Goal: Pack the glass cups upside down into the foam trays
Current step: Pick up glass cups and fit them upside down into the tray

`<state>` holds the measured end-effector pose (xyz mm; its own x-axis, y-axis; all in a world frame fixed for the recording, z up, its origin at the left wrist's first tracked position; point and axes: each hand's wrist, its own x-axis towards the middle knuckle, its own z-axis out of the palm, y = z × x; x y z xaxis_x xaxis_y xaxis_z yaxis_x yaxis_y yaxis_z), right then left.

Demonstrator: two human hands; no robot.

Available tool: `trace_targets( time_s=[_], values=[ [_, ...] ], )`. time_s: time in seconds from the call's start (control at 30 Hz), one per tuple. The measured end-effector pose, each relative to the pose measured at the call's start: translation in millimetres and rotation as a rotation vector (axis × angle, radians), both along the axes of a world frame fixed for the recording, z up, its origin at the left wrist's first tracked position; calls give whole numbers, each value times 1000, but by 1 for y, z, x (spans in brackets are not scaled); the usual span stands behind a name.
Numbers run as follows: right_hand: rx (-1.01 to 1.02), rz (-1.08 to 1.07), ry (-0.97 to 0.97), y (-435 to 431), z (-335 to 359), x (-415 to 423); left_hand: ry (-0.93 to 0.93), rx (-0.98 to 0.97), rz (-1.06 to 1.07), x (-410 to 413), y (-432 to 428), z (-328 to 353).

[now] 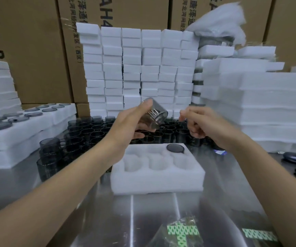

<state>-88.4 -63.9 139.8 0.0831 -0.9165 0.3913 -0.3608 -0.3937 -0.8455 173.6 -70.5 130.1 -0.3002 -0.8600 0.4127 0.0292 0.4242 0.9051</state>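
The left hand (pixel 131 127) is gripping a tilted cup (pixel 157 113), tray (pixel 158 182) just below. Slippery glass could be sliding out and breaking

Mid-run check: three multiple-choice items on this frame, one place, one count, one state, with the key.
1. Where in the front foam tray does the packed cup sit? A near left pocket; B far right pocket; C near middle pocket.
2. How many of its pockets are filled? A one; B three; C six.
3. The glass cup in the left hand is: A standing on the table; B seated in a pocket; C held tilted in the air.
Key: 1 B, its dark base shows at the far right corner; 2 A, the other pockets show bare foam; 3 C, the hand grips it above the tray.
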Motion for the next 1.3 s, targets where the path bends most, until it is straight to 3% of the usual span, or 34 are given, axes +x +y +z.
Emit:
trace_targets(
  time_s=[0.2,0.33,0.47,0.6,0.87,1.3],
  values=[
    [71,225,186,11,-1,14,-198,-92,71,-25,10,-26],
    [89,251,254,14,-5,27,-326,-214,195,-29,11,-36],
    [84,264,283,14,-4,21,-288,-189,129,-27,9,-35],
    [174,296,192,14,0,5,-323,-133,-77,-22,6,-30],
    [332,349,287,14,-4,-4,-118,-252,196,0,-19,-18],
    [271,294,473,18,0,-9,-236,-226,273,8,-32,-27]
  ],
)
